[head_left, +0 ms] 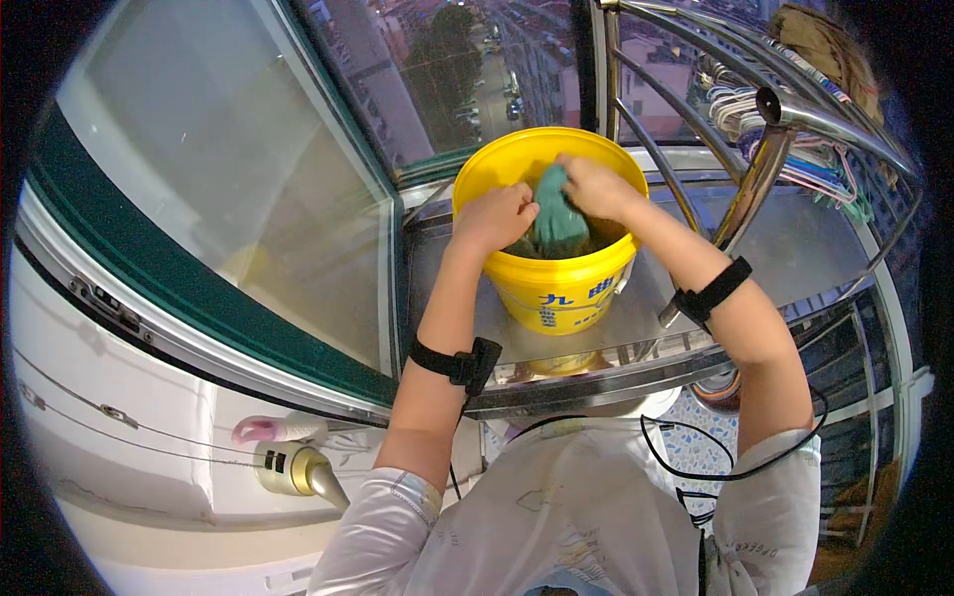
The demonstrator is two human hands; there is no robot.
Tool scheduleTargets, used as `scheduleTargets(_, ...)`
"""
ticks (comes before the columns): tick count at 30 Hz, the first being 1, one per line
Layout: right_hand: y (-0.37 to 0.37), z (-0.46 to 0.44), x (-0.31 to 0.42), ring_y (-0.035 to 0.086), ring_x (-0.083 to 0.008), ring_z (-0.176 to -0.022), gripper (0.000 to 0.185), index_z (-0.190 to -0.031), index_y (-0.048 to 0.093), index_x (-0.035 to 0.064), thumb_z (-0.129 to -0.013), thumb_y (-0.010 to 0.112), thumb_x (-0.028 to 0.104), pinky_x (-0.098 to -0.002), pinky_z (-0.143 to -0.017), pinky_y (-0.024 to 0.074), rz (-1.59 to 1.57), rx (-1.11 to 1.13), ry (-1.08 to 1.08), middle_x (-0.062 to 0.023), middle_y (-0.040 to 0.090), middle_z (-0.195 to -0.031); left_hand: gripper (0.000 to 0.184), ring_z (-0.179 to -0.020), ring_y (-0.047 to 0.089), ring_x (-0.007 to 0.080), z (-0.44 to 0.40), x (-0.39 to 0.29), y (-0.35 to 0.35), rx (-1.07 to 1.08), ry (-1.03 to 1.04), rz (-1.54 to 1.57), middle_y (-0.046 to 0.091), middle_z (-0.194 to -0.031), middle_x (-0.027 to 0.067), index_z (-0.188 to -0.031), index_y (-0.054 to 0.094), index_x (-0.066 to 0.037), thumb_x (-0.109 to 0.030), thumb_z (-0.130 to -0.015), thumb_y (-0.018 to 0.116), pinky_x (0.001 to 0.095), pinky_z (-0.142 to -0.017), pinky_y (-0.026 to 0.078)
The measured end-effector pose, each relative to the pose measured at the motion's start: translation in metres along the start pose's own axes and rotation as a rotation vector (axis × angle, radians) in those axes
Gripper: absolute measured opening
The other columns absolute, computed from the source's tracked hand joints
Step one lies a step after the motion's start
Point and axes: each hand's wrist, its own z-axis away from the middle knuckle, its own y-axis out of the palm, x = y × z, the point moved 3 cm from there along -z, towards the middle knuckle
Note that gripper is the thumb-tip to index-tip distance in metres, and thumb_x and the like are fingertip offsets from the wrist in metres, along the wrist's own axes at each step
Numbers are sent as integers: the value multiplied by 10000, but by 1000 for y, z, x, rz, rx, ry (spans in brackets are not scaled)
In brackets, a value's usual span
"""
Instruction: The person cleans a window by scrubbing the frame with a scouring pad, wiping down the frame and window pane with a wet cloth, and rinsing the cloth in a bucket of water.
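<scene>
A wet-looking green cloth [559, 221] hangs bunched inside a yellow bucket [556, 290] with blue lettering on its front. My right hand [596, 187] is closed on the upper end of the cloth, above the far part of the bucket's opening. On the cloth's left side, my left hand [497, 216] is curled in a pinch against its edge. The lower end of the cloth reaches dark contents deep in the bucket, which I cannot make out clearly.
The bucket stands on a metal ledge [437, 288] by a window. An open green-framed pane [229, 139] is at left, a steel rack [760, 184] with several hangers [740, 119] at right. A black cable [735, 477] loops by my right arm.
</scene>
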Motion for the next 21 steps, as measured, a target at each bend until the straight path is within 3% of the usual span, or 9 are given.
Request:
scheduleTargets(2,-22,1,-3,604,-447,-891,263,-1042,561,-22,-808,582,98,-513,-796,478,-23,-359,348,-295,624,-890,339,-1005,614,333,-3,2,1,-60,-47,-16,656,-1076,135,-1099,586,-104,-371,-923,475,443,-847,475)
scheduleTargets(8,-32,-1,5,609,-442,-885,334,-1025,575,-51,-776,601,170,-496,-784,486,-117,-286,360,-313,615,-912,342,-1027,597,343,2,-5,-4,-70,-78,-20,641,-1102,141,-1104,580,-108,-374,-933,448,446,-848,467)
scheduleTargets(10,-5,-3,3,636,-384,-926,356,-1016,631,-28,-748,632,206,-458,-806,496,-108,219,291,-268,643,-990,329,-1010,604,337,2,-5,-4,-43,-79,-32,648,-1081,134,-1088,585,-110,-368,-928,458,443,-838,471)
scheduleTargets(11,-2,-1,1,636,-384,-926,356,-1016,631,-28,-748,632,206,-458,-806,496,-108,219,291,-268,643,-990,316,-992,611,332,2,-4,-4,-16,-79,-44,655,-1060,128,-1072,590,-112,-363,-923,468,441,-829,474)
scheduleTargets(13,18,14,5,640,-324,-986,554,-1174,584,-6,-713,709,276,-403,-870,484,-94,849,87,-179,666,-1069,307,-975,617,323,1,-1,-2,-17,-59,-31,661,-1038,119,-1053,595,-110,-360,-915,482,438,-815,478)
scheduleTargets(14,20,13,5,640,-324,-986,554,-1174,584,-6,-713,709,276,-403,-870,484,-94,848,87,-179,666,-1069,298,-957,624,315,0,1,0,-18,-40,-17,667,-1016,111,-1034,600,-108,-357,-908,495,435,-801,483)
scheduleTargets(17,21,15,4,644,-283,-995,610,-1205,594,19,-689,733,314,-383,-861,495,11,1268,315,-145,662,-1119,296,-942,630,304,0,3,1,-18,-3,-4,674,-996,103,-1024,612,-109,-355,-901,505,421,-789,490)
scheduleTargets(21,7,12,17,641,-324,-971,521,-1171,603,19,-744,703,300,-406,-856,489,189,1150,174,-182,664,-1071,385,-934,635,306,-3,3,1,55,-21,-29,672,-1029,94,-1093,601,-110,-416,-862,575,407,-791,495)
